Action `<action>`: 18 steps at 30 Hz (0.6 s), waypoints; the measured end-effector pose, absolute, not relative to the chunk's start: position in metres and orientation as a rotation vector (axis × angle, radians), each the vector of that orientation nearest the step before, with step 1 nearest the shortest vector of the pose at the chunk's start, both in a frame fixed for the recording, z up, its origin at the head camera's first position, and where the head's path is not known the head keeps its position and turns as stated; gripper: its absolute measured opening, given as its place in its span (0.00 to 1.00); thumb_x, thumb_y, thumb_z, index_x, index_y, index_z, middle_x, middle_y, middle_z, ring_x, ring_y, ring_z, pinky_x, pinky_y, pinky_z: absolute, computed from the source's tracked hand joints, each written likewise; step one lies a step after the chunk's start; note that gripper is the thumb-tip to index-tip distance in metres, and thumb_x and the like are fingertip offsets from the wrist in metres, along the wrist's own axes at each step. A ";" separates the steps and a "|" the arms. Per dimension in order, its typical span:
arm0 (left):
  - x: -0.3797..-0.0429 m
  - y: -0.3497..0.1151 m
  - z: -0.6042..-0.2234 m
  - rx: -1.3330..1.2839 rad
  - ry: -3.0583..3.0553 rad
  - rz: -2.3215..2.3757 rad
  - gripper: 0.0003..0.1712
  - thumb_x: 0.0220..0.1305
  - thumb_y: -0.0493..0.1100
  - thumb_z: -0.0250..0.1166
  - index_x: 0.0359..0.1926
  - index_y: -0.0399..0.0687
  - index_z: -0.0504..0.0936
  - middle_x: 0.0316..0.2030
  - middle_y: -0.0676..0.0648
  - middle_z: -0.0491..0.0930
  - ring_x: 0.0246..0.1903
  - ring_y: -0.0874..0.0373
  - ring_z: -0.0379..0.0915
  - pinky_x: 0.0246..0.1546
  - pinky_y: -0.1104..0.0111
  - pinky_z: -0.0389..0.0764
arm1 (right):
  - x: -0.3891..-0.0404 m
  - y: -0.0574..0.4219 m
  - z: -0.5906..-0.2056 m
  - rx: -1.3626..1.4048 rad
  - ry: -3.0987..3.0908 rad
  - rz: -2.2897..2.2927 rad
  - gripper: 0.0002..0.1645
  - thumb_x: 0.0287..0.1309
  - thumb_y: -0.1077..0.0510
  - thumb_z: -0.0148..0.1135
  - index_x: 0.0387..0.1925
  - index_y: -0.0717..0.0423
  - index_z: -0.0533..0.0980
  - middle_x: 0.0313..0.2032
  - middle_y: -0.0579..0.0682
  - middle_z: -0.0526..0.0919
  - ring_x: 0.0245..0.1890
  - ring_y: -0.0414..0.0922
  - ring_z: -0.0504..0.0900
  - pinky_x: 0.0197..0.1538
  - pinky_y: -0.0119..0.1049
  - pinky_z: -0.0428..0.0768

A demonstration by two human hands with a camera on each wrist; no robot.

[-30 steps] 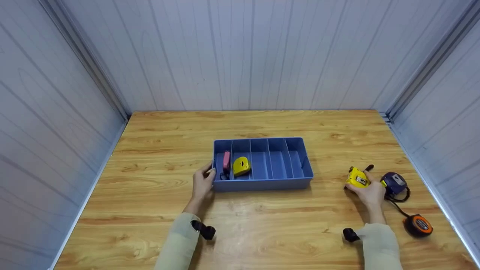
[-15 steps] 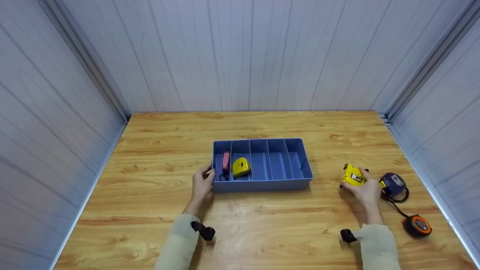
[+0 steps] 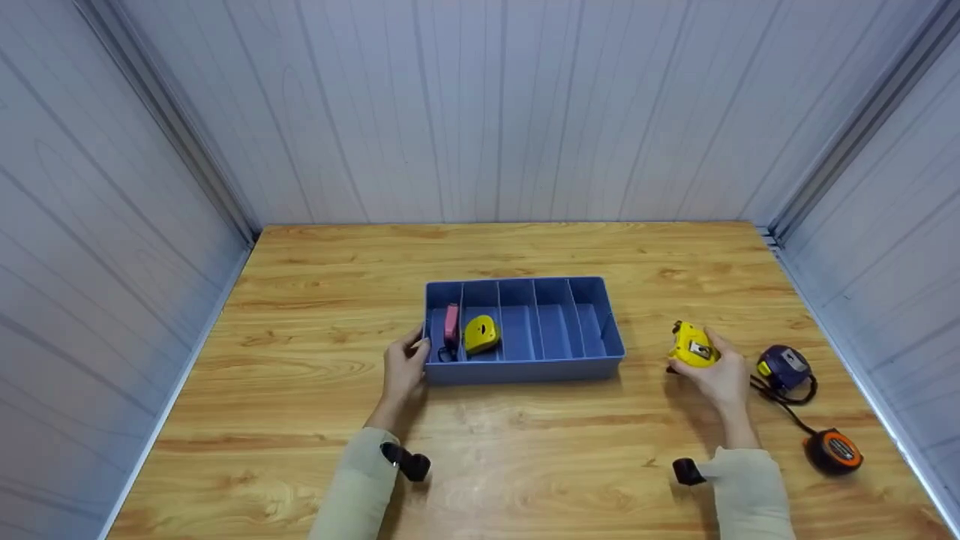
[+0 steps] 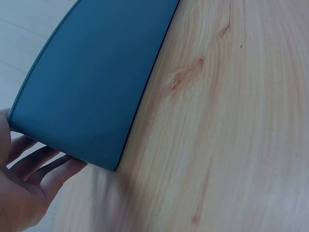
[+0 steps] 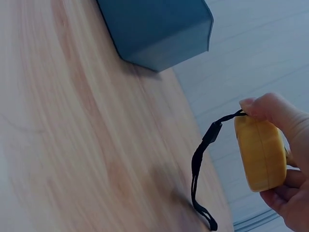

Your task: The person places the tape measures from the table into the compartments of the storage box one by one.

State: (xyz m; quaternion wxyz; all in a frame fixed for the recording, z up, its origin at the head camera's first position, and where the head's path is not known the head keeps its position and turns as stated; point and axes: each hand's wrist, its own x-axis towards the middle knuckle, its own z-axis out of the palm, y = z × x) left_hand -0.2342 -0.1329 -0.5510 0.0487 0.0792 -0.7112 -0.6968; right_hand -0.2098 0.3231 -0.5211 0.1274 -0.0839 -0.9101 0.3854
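Observation:
A blue divided box (image 3: 525, 371) with several compartments sits mid-table. My left hand (image 3: 403, 365) holds its left end, the thumb at the rim and the fingers along the end wall in the left wrist view. Right of the box, my right hand (image 3: 724, 381) grips a yellow tape measure (image 3: 691, 348) between thumb and fingers. The right wrist view shows the yellow case raised over the table, its black wrist strap (image 5: 195, 164) dangling. Inside the box, a pink tape measure (image 3: 451, 322) stands in the leftmost compartment and another yellow tape measure (image 3: 481, 334) lies in the second.
To the right of my right hand lie a dark purple tape measure (image 3: 784, 368) and a black-and-orange tape measure (image 3: 834, 451) with cords. Pale panel walls (image 3: 480, 112) bound the wooden table (image 3: 315, 300) at the back and both sides.
My right hand has moved left with the yellow tape measure, away from the purple one and towards the box. The left hand has stayed at the box's end.

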 end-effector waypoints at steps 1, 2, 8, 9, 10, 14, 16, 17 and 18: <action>-0.234 -0.133 -0.551 0.238 -2.171 -2.121 0.23 0.60 0.34 0.52 0.57 0.37 0.68 0.48 0.34 0.73 0.41 0.44 0.70 0.12 0.76 0.63 | -0.210 0.321 -0.520 -0.235 -2.645 1.128 0.48 0.37 0.55 0.72 0.60 0.67 0.61 0.56 0.68 0.64 0.54 0.61 0.64 0.51 0.51 0.67; -0.234 -0.133 -0.551 0.237 -2.173 -2.119 0.23 0.60 0.34 0.52 0.57 0.37 0.68 0.48 0.34 0.73 0.41 0.44 0.70 0.12 0.76 0.63 | -0.210 0.320 -0.520 -0.224 -2.644 1.129 0.48 0.37 0.55 0.72 0.60 0.67 0.61 0.56 0.68 0.64 0.54 0.61 0.64 0.50 0.51 0.67; -0.232 -0.133 -0.546 0.206 -2.196 -2.071 0.23 0.60 0.33 0.52 0.57 0.36 0.68 0.50 0.36 0.72 0.44 0.45 0.71 0.18 0.74 0.70 | -0.211 0.310 -0.515 -0.181 -2.627 1.154 0.48 0.35 0.55 0.72 0.59 0.68 0.62 0.55 0.68 0.65 0.54 0.61 0.65 0.51 0.51 0.67; -0.232 -0.133 -0.546 0.206 -2.190 -2.078 0.23 0.59 0.33 0.52 0.57 0.36 0.68 0.50 0.36 0.72 0.44 0.45 0.70 0.18 0.73 0.70 | -0.211 0.308 -0.514 -0.172 -2.625 1.153 0.48 0.35 0.55 0.73 0.59 0.68 0.62 0.55 0.68 0.66 0.54 0.61 0.65 0.51 0.51 0.66; -0.232 -0.133 -0.546 0.204 -2.179 -2.095 0.23 0.59 0.33 0.51 0.58 0.36 0.68 0.50 0.36 0.72 0.44 0.43 0.70 0.18 0.73 0.70 | -0.211 0.306 -0.513 -0.162 -2.625 1.147 0.48 0.35 0.55 0.73 0.59 0.68 0.62 0.55 0.67 0.66 0.54 0.61 0.65 0.51 0.51 0.66; -0.234 -0.132 -0.550 0.205 -2.161 -2.110 0.24 0.59 0.33 0.51 0.58 0.37 0.67 0.51 0.36 0.72 0.45 0.44 0.70 0.25 0.70 0.73 | -0.210 0.300 -0.508 -0.133 -2.633 1.125 0.48 0.35 0.55 0.73 0.59 0.68 0.62 0.55 0.67 0.66 0.54 0.61 0.65 0.52 0.51 0.65; -0.234 -0.132 -0.549 0.200 -2.157 -2.107 0.24 0.59 0.33 0.51 0.58 0.36 0.67 0.51 0.36 0.71 0.46 0.44 0.70 0.32 0.68 0.75 | -0.211 0.297 -0.507 -0.118 -2.632 1.123 0.48 0.35 0.55 0.73 0.58 0.68 0.63 0.55 0.67 0.66 0.54 0.60 0.65 0.52 0.51 0.65; -0.234 -0.132 -0.549 0.196 -2.154 -2.107 0.23 0.59 0.32 0.51 0.57 0.35 0.67 0.51 0.36 0.71 0.47 0.44 0.69 0.36 0.67 0.75 | -0.211 0.296 -0.505 -0.110 -2.632 1.126 0.48 0.34 0.54 0.73 0.58 0.68 0.63 0.55 0.67 0.66 0.54 0.60 0.65 0.52 0.51 0.65; -0.235 -0.132 -0.549 0.193 -2.158 -2.100 0.23 0.58 0.32 0.51 0.57 0.35 0.67 0.51 0.37 0.71 0.47 0.45 0.69 0.37 0.66 0.74 | -0.211 0.295 -0.505 -0.101 -2.631 1.134 0.48 0.34 0.54 0.73 0.58 0.68 0.63 0.55 0.67 0.66 0.54 0.60 0.65 0.53 0.51 0.65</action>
